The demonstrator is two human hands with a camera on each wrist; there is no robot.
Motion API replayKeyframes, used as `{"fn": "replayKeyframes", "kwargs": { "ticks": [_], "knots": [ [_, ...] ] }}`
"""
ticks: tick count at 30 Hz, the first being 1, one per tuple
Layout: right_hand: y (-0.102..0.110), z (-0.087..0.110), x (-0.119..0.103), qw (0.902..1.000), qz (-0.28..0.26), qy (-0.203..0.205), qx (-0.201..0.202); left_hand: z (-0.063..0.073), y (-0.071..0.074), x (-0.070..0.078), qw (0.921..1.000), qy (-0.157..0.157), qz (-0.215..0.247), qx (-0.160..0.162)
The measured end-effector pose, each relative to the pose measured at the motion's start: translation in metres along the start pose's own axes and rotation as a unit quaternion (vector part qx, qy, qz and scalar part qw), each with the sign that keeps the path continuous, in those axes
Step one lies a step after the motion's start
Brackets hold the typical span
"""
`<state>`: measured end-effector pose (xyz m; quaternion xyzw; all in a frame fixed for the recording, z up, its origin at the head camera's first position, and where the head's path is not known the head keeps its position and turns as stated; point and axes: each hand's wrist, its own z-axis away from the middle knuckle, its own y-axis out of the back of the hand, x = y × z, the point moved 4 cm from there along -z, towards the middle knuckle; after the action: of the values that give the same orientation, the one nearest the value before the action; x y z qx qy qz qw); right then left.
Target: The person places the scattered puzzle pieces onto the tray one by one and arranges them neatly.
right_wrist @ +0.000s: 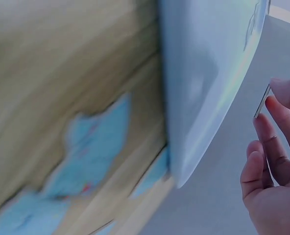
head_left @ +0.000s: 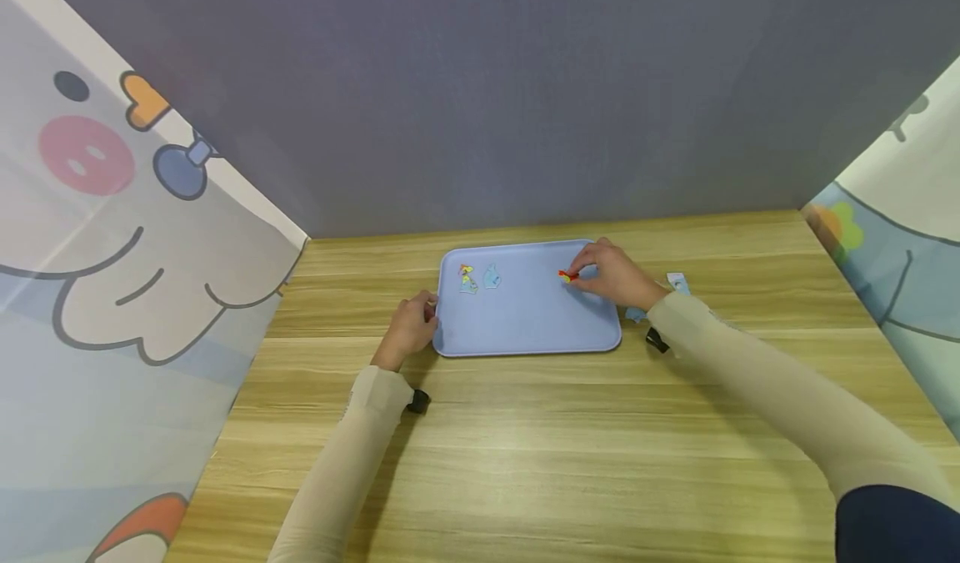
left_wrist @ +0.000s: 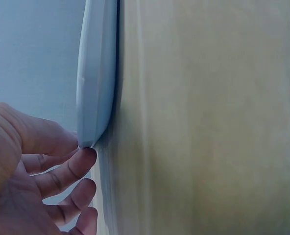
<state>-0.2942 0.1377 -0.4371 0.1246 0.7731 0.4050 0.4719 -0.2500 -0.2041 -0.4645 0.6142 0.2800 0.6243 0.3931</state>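
A pale blue tray lies on the wooden table. My left hand is at its left side, thumb and fingertip pinching the rim in the left wrist view. Over the tray's right part my right hand pinches a small red-and-yellow puzzle piece between thumb and fingers. The right wrist view shows this thin puzzle piece edge-on. Two flat groups sit at the tray's upper left: a light blue piece and a blue, yellow and red one.
More light blue pieces lie on the table right of the tray, partly hidden by my right arm in the head view. One piece shows past the forearm. A grey partition stands behind the table, with printed cloth at both sides.
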Motion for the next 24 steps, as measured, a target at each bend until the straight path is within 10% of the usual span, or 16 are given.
{"fn": "replayKeyframes", "kwargs": {
  "ticks": [11,24],
  "knots": [
    [-0.023,-0.023,-0.021,0.9990,-0.012,0.041,0.009,-0.002,-0.003,-0.001,0.9999,0.005,-0.014,0.001],
    [-0.052,-0.054,-0.027,0.9998,0.014,-0.002,-0.016,-0.002,-0.002,-0.001,0.9997,0.010,-0.023,0.003]
  ]
}}
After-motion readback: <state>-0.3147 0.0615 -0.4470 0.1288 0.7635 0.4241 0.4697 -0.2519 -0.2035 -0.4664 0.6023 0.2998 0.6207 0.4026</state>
